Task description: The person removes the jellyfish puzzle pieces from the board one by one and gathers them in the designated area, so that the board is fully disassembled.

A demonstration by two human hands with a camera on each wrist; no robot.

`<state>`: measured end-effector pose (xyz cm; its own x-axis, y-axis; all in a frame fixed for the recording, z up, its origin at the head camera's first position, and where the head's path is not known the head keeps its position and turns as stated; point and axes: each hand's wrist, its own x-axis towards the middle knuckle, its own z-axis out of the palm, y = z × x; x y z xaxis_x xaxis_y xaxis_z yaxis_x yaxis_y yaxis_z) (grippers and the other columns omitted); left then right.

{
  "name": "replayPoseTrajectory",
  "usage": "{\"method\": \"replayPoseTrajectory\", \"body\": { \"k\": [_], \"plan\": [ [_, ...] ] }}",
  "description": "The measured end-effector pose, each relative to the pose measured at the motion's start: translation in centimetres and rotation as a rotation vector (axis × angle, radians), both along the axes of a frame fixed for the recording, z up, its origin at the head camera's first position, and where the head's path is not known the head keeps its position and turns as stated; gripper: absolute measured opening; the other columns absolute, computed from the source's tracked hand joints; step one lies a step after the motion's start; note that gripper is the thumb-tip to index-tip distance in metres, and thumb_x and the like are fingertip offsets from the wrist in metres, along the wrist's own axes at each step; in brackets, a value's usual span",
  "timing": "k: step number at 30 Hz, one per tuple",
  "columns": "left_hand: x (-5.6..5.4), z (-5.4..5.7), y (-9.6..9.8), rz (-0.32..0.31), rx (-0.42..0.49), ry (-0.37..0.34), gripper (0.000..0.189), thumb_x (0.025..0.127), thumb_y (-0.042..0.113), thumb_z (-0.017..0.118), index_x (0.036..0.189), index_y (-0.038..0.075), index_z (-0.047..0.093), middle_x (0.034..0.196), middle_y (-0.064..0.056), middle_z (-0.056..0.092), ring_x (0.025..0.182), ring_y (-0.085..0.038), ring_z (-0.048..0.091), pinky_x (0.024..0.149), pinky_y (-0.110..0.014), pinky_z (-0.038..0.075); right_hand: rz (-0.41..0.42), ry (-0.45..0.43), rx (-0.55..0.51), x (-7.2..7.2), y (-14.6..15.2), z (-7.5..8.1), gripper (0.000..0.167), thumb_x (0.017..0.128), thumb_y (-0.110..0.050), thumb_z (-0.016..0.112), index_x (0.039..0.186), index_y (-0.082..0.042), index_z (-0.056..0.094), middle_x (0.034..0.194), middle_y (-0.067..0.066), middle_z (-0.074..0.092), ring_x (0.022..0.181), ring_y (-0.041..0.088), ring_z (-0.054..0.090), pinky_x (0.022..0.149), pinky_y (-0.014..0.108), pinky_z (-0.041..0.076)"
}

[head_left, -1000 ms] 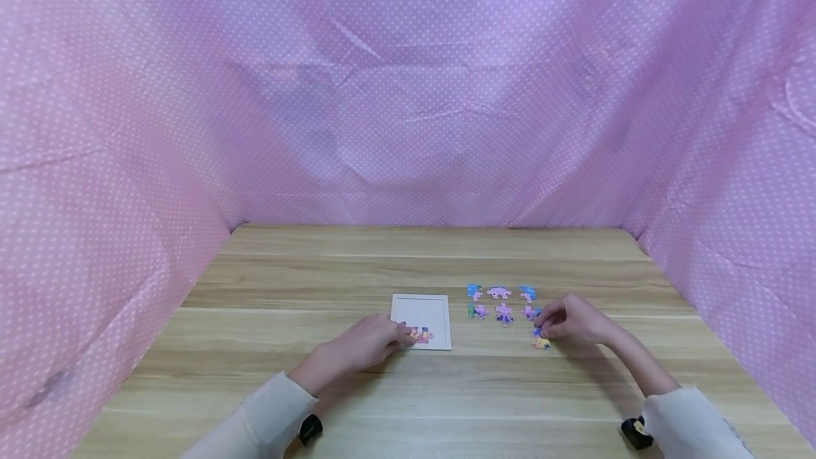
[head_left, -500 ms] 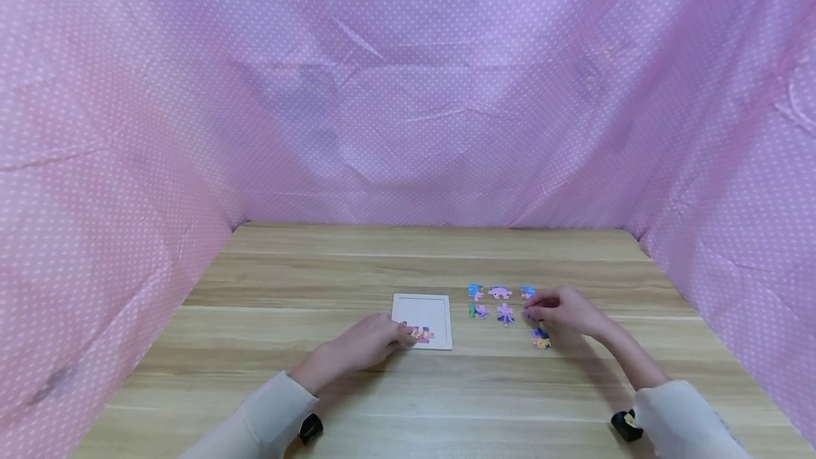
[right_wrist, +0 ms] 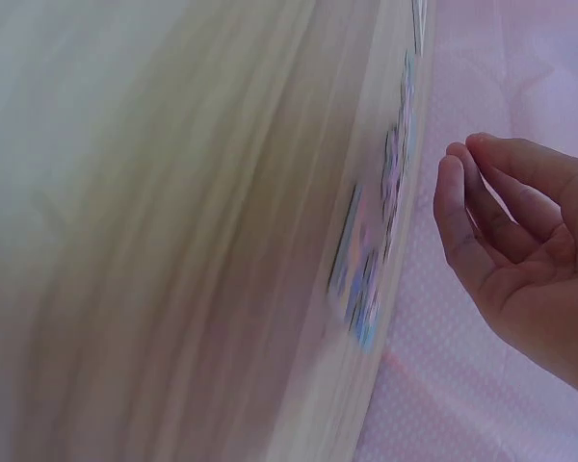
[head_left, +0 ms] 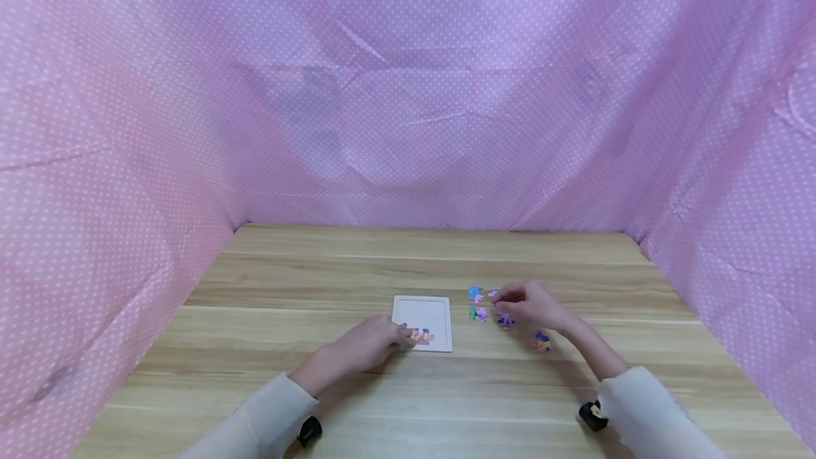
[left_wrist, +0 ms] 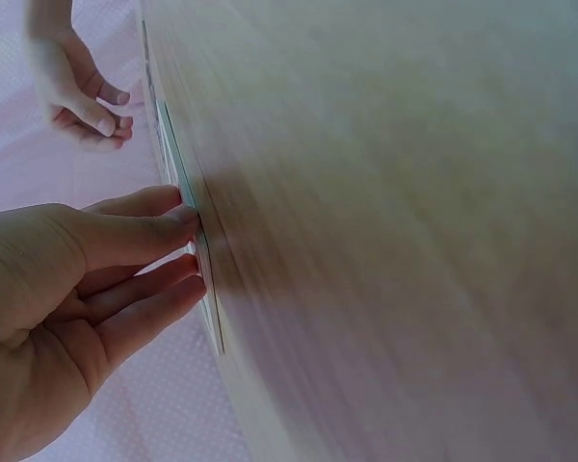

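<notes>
A white puzzle tray (head_left: 426, 309) lies mid-table, with a few joined pink-and-yellow jigsaw pieces (head_left: 423, 336) in its lower part. My left hand (head_left: 375, 340) rests its fingers on the tray's lower left corner; in the left wrist view its fairly straight fingertips touch the tray's edge (left_wrist: 178, 159). To the right, my right hand (head_left: 537, 305) hovers over loose jigsaw pieces. The right wrist view shows this hand (right_wrist: 520, 226) raised off the table, thumb near the fingertips, holding nothing visible. A purple piece (head_left: 506, 320) sits just below its fingers. The hand hides some pieces.
Blue-and-pink (head_left: 476, 295) and green-and-pink (head_left: 478, 313) jigsaw pieces lie between tray and right hand. A dark-blue-and-yellow group (head_left: 542, 341) lies below the right wrist. A pink dotted cloth (head_left: 408, 126) surrounds the wooden table (head_left: 421, 402).
My right hand has moved left, from the dark-blue-and-yellow pieces past the right column to the middle column of loose pieces. The left hand and the tray have stayed put.
</notes>
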<state>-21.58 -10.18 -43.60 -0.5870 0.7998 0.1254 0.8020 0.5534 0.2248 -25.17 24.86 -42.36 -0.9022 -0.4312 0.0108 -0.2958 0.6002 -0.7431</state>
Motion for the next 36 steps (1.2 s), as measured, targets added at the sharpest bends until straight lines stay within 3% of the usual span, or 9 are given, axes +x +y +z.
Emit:
{"method": "replayPoseTrajectory", "body": {
  "k": [5, 12, 18, 23, 31, 36],
  "plan": [
    [0.1, -0.2, 0.0, 0.0, 0.013, 0.001, 0.021, 0.096, 0.005, 0.067, 0.109, 0.014, 0.081, 0.111, -0.004, 0.078, 0.091, -0.013, 0.075, 0.078, -0.024, 0.059, 0.059, -0.02, -0.016, -0.4, -2.0, -0.1, 0.02, 0.096, -0.011, 0.068, 0.109, 0.004, 0.074, 0.1, 0.017, 0.076, 0.082, 0.011, 0.063, 0.068, 0.02, 0.053],
    [0.2, -0.4, -0.1, 0.013, 0.021, 0.002, 0.021, 0.094, 0.004, 0.068, 0.11, 0.012, 0.08, 0.113, -0.006, 0.077, 0.1, -0.018, 0.076, 0.084, -0.028, 0.06, 0.101, -0.07, -0.024, -0.7, -5.1, -0.2, 0.021, 0.098, -0.012, 0.066, 0.109, 0.004, 0.074, 0.099, 0.017, 0.076, 0.08, 0.02, 0.07, 0.065, 0.025, 0.057],
    [0.1, -0.5, 0.0, 0.011, 0.004, -0.017, 0.02, 0.096, 0.008, 0.068, 0.108, 0.015, 0.081, 0.107, -0.003, 0.079, 0.082, -0.008, 0.072, 0.072, -0.021, 0.056, 0.191, -0.016, -0.024, -0.8, -7.5, -0.8, 0.015, 0.094, -0.007, 0.068, 0.103, 0.004, 0.075, 0.096, 0.014, 0.077, 0.078, 0.008, 0.064, 0.067, 0.022, 0.054],
    [-0.1, -0.4, 0.0, 0.011, 0.01, -0.025, 0.019, 0.096, 0.007, 0.067, 0.103, 0.015, 0.083, 0.083, 0.001, 0.074, 0.063, -0.001, 0.047, 0.06, -0.015, 0.043, 0.216, 0.005, 0.018, -0.9, -9.1, -0.9, 0.014, 0.093, -0.009, 0.07, 0.102, -0.001, 0.077, 0.096, 0.008, 0.077, 0.077, 0.004, 0.058, 0.066, 0.018, 0.048],
    [-0.1, 0.0, 0.1, 0.017, -0.007, 0.014, 0.018, 0.094, 0.003, 0.069, 0.094, 0.015, 0.083, 0.083, 0.004, 0.07, 0.064, -0.004, 0.041, 0.061, -0.015, 0.038, 0.251, -0.031, -0.022, -0.9, -11.7, -0.8, 0.024, 0.093, -0.003, 0.069, 0.114, 0.008, 0.07, 0.098, 0.015, 0.076, 0.088, 0.011, 0.07, 0.073, 0.016, 0.054],
    [0.0, 0.0, 0.2, 0.004, -0.007, 0.049, 0.018, 0.093, 0.002, 0.07, 0.089, 0.015, 0.081, 0.079, 0.005, 0.066, 0.064, -0.004, 0.04, 0.06, -0.015, 0.036, 0.283, 0.002, 0.042, -0.7, -13.0, -0.8, 0.026, 0.091, -0.004, 0.072, 0.114, 0.007, 0.071, 0.1, 0.014, 0.076, 0.089, 0.012, 0.071, 0.076, 0.015, 0.055]
  ]
}}
